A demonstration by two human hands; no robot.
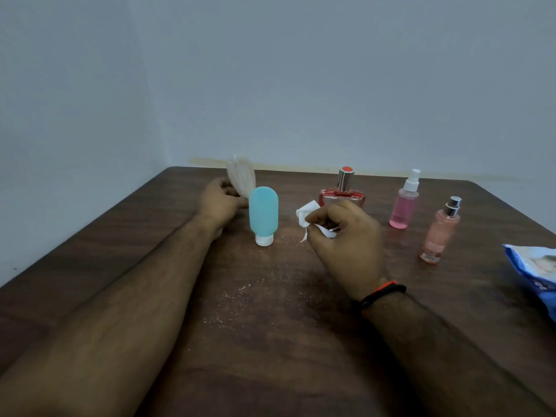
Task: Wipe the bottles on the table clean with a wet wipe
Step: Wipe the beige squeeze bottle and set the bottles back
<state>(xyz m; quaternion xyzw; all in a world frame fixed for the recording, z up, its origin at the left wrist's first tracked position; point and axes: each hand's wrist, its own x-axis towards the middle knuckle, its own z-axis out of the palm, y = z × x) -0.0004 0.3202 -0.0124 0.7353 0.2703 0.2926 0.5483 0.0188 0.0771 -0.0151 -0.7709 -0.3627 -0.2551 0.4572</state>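
My left hand (218,201) grips the lower part of a clear, pale squeeze bottle (240,177) tilted at the far left of the table. Just right of it a turquoise squeeze bottle (263,213) stands on its white cap. My right hand (346,239) pinches a crumpled white wet wipe (308,213) above the table, to the right of the turquoise bottle. Behind that hand stands a red perfume bottle (341,194) with a silver cap. A pink spray bottle (404,204) and a peach spray bottle (440,233) stand upright further right.
The dark wooden table (270,341) has white specks scattered in its middle. A blue wet-wipe pack (535,272) lies at the right edge. Grey walls meet in a corner behind the table's far left side.
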